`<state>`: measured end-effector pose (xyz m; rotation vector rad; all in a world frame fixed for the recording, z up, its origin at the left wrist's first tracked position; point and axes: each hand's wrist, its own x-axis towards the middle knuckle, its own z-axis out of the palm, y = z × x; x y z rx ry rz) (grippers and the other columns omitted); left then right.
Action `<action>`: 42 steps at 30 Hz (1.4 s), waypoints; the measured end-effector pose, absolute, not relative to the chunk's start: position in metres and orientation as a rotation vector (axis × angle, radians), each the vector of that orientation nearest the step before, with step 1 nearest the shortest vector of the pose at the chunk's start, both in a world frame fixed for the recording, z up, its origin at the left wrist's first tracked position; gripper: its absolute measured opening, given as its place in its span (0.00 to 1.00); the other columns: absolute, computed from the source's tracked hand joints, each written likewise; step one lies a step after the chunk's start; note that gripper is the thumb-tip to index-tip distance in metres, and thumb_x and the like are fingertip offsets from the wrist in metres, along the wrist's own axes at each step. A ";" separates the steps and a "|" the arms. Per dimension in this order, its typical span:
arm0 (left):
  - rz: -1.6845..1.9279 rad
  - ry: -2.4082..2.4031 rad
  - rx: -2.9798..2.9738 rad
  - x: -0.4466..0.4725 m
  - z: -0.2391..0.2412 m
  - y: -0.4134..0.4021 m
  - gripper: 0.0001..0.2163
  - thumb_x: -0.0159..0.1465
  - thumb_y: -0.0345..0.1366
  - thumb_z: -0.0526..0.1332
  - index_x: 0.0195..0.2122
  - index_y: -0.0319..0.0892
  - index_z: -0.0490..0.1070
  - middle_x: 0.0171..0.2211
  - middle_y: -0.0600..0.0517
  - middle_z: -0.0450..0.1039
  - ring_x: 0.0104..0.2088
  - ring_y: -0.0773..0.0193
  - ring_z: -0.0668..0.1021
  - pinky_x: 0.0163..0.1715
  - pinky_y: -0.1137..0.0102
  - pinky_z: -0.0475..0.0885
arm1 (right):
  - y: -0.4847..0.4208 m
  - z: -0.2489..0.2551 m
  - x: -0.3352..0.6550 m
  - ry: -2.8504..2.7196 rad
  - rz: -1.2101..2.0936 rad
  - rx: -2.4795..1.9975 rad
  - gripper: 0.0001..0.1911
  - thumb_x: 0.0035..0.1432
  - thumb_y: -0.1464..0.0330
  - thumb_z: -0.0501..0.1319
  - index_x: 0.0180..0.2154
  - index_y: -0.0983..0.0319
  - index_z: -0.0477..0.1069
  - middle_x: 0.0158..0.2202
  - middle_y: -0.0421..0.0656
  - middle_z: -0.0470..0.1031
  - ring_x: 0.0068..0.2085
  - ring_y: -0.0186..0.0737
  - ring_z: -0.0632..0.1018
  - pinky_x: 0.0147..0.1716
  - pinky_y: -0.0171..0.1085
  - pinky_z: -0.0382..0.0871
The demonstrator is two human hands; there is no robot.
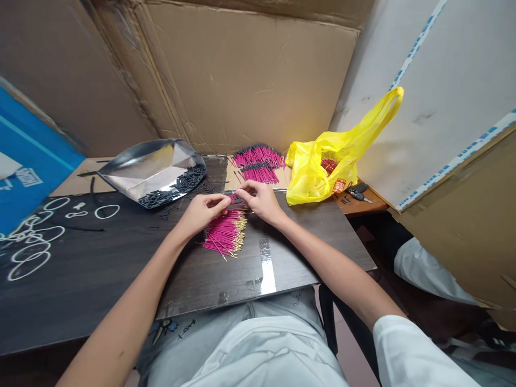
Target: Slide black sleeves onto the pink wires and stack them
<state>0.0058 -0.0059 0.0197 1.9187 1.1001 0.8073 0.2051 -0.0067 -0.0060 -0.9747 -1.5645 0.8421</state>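
Note:
My left hand is closed in a pinch on a thin magenta wire, just above the table. Close beside it, my right hand also pinches, its fingertips at the upper end of the same wire; what exactly lies between them is too small to make out. Beneath both hands lies a pile of magenta wires with gold-coloured tips pointing right. Beyond the hands, two heaps of magenta wires with black ends rest on a cardboard sheet against the wall.
A shiny dark tray holding small black tubes stands at the back left. A yellow plastic bag with red wires inside sits at the back right, near keys. White rubber bands lie far left.

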 end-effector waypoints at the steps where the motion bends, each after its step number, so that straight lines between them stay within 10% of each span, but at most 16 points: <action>1: 0.789 1.097 1.910 0.005 0.021 -0.006 0.19 0.64 0.52 0.64 0.27 0.40 0.74 0.20 0.55 0.69 0.19 0.69 0.64 0.20 0.73 0.57 | -0.006 -0.005 0.207 -1.545 0.849 -0.978 0.10 0.64 0.62 0.63 0.35 0.63 0.74 0.29 0.38 0.75 0.31 0.34 0.74 0.34 0.33 0.69; 29: 0.977 0.961 1.649 0.021 0.009 -0.015 0.19 0.66 0.50 0.64 0.27 0.38 0.76 0.19 0.52 0.71 0.15 0.73 0.62 0.17 0.74 0.54 | -0.020 -0.008 0.174 -1.050 1.269 -0.876 0.22 0.46 0.51 0.71 0.30 0.62 0.73 0.26 0.36 0.71 0.23 0.30 0.68 0.22 0.32 0.65; 42: 1.236 1.299 1.995 0.016 0.008 -0.014 0.15 0.68 0.43 0.57 0.40 0.41 0.82 0.33 0.49 0.81 0.33 0.58 0.79 0.38 0.67 0.72 | 0.042 0.031 0.240 -1.686 0.575 -1.668 0.13 0.60 0.63 0.58 0.28 0.63 0.74 0.27 0.39 0.74 0.29 0.33 0.73 0.29 0.30 0.63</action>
